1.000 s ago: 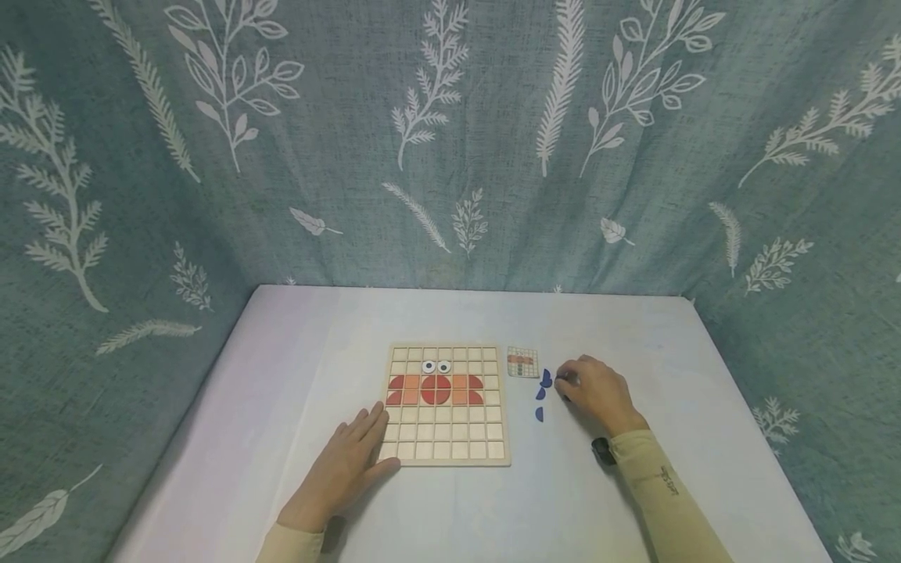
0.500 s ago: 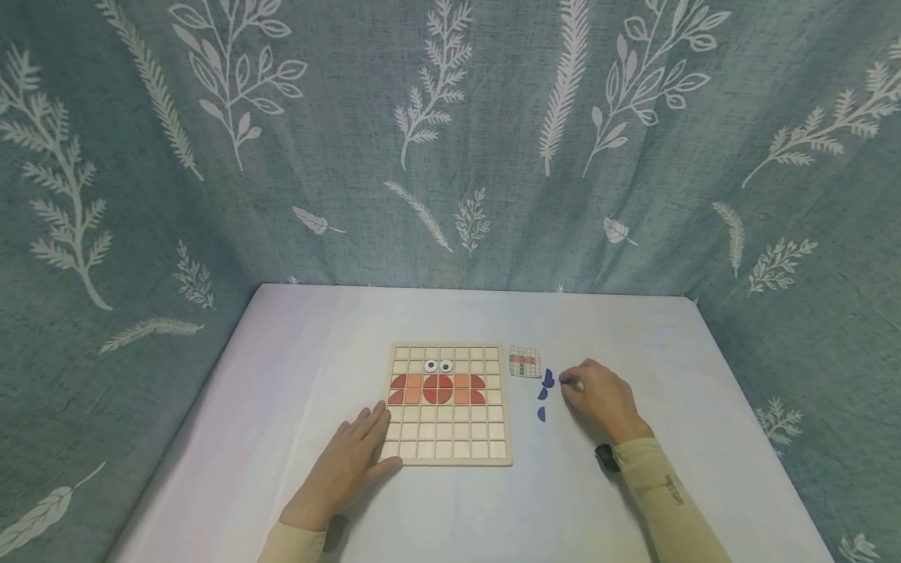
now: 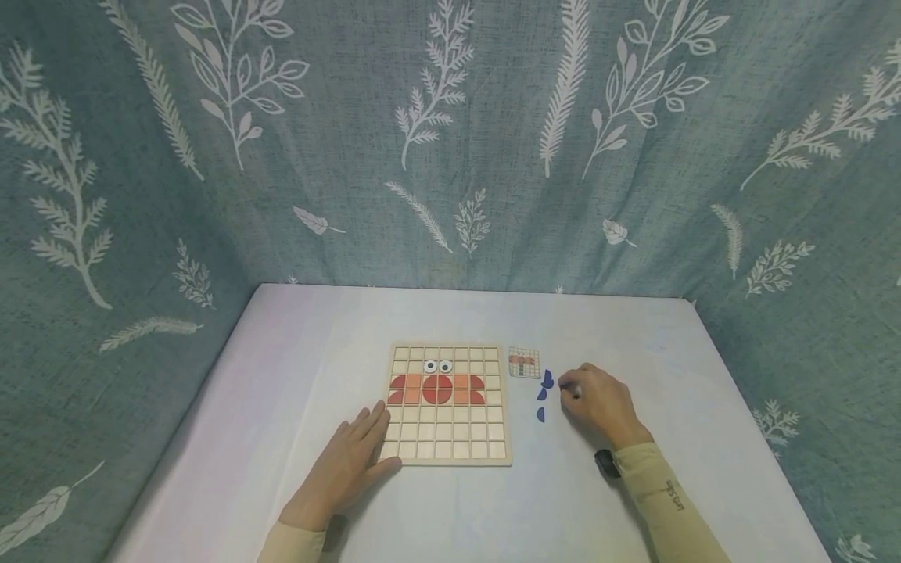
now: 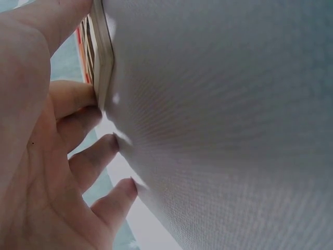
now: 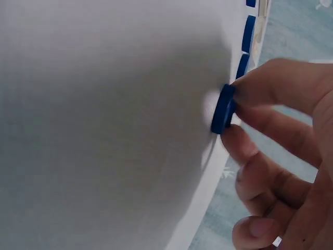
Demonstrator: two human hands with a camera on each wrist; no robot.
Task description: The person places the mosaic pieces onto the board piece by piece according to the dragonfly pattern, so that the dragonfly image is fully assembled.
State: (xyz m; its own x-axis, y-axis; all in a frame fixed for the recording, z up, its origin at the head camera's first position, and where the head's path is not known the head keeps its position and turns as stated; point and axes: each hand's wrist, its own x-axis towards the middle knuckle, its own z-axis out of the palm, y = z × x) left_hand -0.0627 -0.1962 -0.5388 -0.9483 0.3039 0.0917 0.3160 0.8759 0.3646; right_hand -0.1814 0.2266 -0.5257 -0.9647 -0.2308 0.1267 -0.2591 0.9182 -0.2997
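A square wooden grid board (image 3: 452, 432) lies on the table, with red and orange tiles and two eye discs forming a figure in its upper half. My left hand (image 3: 343, 467) rests flat at the board's lower left edge, fingers spread and touching the rim. To the right of the board, my right hand (image 3: 600, 400) pinches a small blue tile (image 5: 222, 110) between thumb and fingertips. That tile is close to the tabletop, and its full outline is partly hidden by the fingers. Several blue rounded tiles (image 3: 540, 414) lie between the right hand and the board.
A small pattern card (image 3: 524, 363) showing a similar figure on a grid lies by the board's upper right corner. The white table (image 3: 338, 328) is bounded by a grey-green leaf-patterned curtain (image 3: 493, 234) at the back and sides.
My right hand stays by the blue tiles, with only small movements of its fingers. The left hand keeps its place on the board's edge. The head view has shifted slightly.
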